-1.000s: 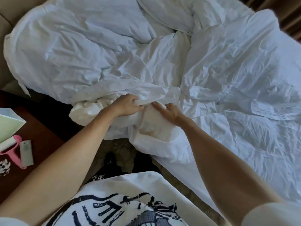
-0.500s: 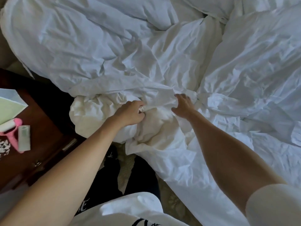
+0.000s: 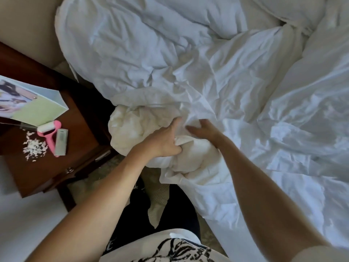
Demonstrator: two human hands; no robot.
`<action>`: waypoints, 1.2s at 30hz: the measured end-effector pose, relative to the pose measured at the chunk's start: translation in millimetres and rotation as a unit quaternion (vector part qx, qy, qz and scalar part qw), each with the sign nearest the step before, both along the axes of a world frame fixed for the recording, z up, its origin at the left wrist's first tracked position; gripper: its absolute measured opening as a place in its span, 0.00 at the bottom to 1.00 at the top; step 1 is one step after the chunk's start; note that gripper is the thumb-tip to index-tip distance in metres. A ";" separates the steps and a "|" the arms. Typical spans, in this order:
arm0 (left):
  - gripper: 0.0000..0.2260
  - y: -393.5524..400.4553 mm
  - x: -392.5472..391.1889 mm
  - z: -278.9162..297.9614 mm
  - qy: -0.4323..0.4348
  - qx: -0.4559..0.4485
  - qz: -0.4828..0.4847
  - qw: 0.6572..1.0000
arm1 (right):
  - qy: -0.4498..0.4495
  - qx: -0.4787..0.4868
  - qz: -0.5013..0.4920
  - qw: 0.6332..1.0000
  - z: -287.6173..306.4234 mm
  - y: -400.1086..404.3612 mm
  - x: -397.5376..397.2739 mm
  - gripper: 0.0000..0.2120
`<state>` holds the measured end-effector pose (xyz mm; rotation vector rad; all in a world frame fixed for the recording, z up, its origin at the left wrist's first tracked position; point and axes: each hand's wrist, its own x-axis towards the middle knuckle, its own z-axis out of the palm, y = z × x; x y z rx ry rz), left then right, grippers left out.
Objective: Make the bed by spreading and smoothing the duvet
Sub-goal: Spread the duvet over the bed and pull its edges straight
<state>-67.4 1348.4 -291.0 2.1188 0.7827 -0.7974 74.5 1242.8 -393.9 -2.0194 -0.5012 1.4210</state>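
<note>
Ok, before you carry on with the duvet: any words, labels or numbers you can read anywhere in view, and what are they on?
None can be read.
Shirt print: black marks, too cut off to read.
Grey bar on the nightstand: small marking, too blurred.
Paper bag: picture only, no legible text.
Duvet: no label visible.

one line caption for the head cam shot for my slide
Left hand grips a bunched duvet corner beside the nightstand; right hand rests on it.
</note>
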 end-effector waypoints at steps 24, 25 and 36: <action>0.14 -81.5 -197.1 76.5 -0.285 0.139 0.244 0.916 | -0.276 -0.103 0.067 0.953 207.0 -163.6 -220.4 0.11; 0.19 -94.0 -204.8 78.2 -0.280 0.143 0.236 0.920 | -0.271 -0.091 0.035 0.958 219.2 -167.5 -227.9 0.11; 0.11 -199.3 -218.2 109.3 -0.436 0.194 -0.051 0.877 | -0.248 0.012 0.003 0.969 275.6 -203.5 -280.7 0.06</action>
